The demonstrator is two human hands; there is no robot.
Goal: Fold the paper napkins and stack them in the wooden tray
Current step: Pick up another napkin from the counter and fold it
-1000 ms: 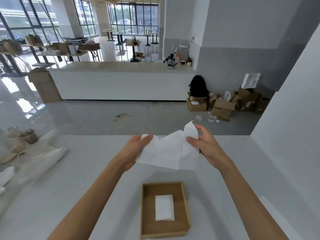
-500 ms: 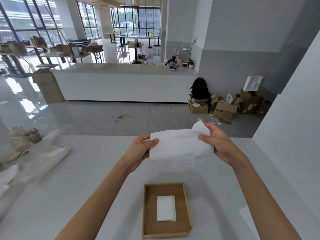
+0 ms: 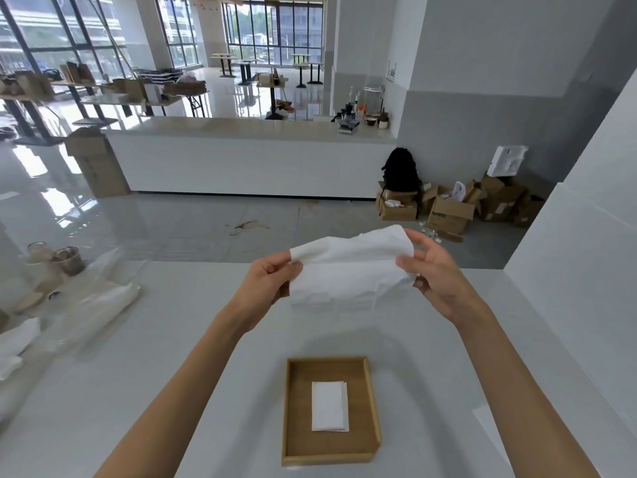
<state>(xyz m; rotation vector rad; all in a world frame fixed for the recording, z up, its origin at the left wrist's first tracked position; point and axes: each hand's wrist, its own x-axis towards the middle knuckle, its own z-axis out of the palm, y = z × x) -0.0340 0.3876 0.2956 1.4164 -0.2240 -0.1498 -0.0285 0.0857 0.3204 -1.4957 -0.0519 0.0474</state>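
White and limp, the paper napkin (image 3: 348, 270) hangs in the air between our hands above the table (image 3: 172, 339), beyond the wooden tray (image 3: 292, 408). We judge it is held up so its edges can be matched for a fold before it joins the folded napkins (image 3: 329, 405) lying flat in the tray. Our left hand (image 3: 269, 288) pinches its left edge with curled fingers, our right hand (image 3: 437, 274) pinches the right edge between thumb and forefinger, and both forearms reach forward past either side of the tray.
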